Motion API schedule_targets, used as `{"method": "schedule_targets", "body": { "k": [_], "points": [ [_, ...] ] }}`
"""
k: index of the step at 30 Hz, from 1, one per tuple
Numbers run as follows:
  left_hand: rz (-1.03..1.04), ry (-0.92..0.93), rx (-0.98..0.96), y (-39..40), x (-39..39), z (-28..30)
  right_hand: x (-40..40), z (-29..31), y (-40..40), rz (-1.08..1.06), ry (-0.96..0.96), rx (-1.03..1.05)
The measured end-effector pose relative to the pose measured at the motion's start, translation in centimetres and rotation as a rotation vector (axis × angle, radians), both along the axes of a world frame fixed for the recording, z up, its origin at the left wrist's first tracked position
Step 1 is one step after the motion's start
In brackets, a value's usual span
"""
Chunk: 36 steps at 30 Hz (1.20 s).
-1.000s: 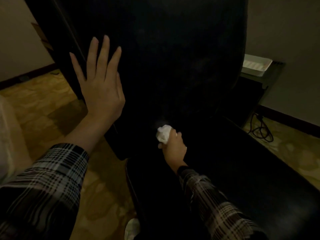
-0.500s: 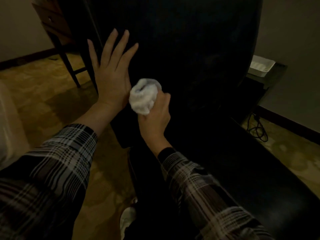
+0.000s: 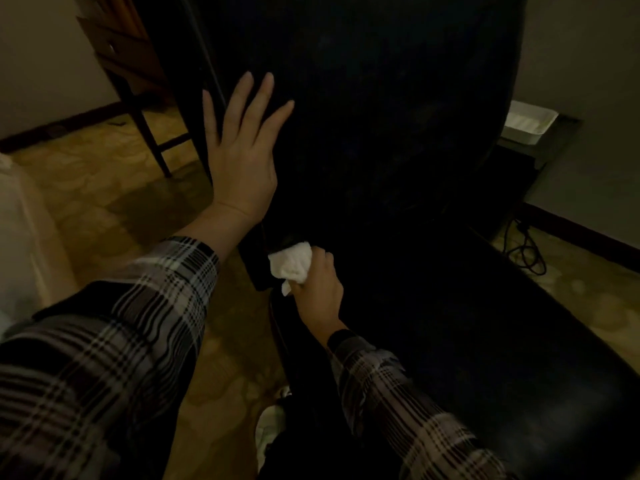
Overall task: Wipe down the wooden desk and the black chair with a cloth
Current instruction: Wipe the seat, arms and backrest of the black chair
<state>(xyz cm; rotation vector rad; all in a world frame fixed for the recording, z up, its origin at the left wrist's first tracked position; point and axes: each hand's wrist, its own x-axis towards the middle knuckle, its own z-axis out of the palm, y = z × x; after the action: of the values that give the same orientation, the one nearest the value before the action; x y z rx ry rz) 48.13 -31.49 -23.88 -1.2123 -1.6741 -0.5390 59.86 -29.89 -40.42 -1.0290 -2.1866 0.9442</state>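
Note:
The black chair [image 3: 398,133] fills the middle of the view, its tall backrest upright and its seat stretching to the lower right. My left hand [image 3: 242,157] lies flat with straight fingers against the left edge of the backrest. My right hand [image 3: 317,289] grips a bunched white cloth [image 3: 291,266] and presses it on the chair where the backrest meets the seat, at the left side. Part of the wooden desk [image 3: 121,46] shows at the top left behind the chair, with a slanted leg.
A white tray [image 3: 528,123] sits on a dark low stand at the right. A black cable [image 3: 523,247] lies coiled on the patterned floor [image 3: 104,188] beside the wall. Something pale stands at the far left edge.
My right hand has carried the cloth down from beside my left palm to the bottom of the backrest. My left hand stays flat on the backrest edge.

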Motion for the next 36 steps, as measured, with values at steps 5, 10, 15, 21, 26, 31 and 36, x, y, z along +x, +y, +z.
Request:
{"method": "schedule_targets", "body": {
  "k": [5,10,15,21,26,31,36],
  "points": [
    [0.09,0.045,-0.108,1.1,2.7,0.1,1.5,1.9,2.3,0.005,0.388,-0.119],
    [0.065,0.03,-0.333,5.1,5.0,2.1,3.3,7.2,8.2,-0.047,0.504,0.077],
    [0.199,0.241,-0.556,10.4,5.9,2.3,4.8,8.5,15.5,-0.043,0.174,0.299],
    [0.168,0.297,-0.506,14.0,6.8,0.3,8.8,8.5,24.9,-0.53,0.468,-0.04],
    [0.193,0.307,-0.48,14.6,6.8,-0.4,4.2,4.9,19.3,-0.632,0.608,-0.26],
    [0.179,0.313,-0.483,14.1,6.3,-0.4,2.3,2.7,15.4,-0.4,0.59,-0.285],
    [0.159,0.279,-0.473,14.3,6.6,-0.5,6.0,4.9,24.6,-0.709,0.694,-0.428]
  ]
}}
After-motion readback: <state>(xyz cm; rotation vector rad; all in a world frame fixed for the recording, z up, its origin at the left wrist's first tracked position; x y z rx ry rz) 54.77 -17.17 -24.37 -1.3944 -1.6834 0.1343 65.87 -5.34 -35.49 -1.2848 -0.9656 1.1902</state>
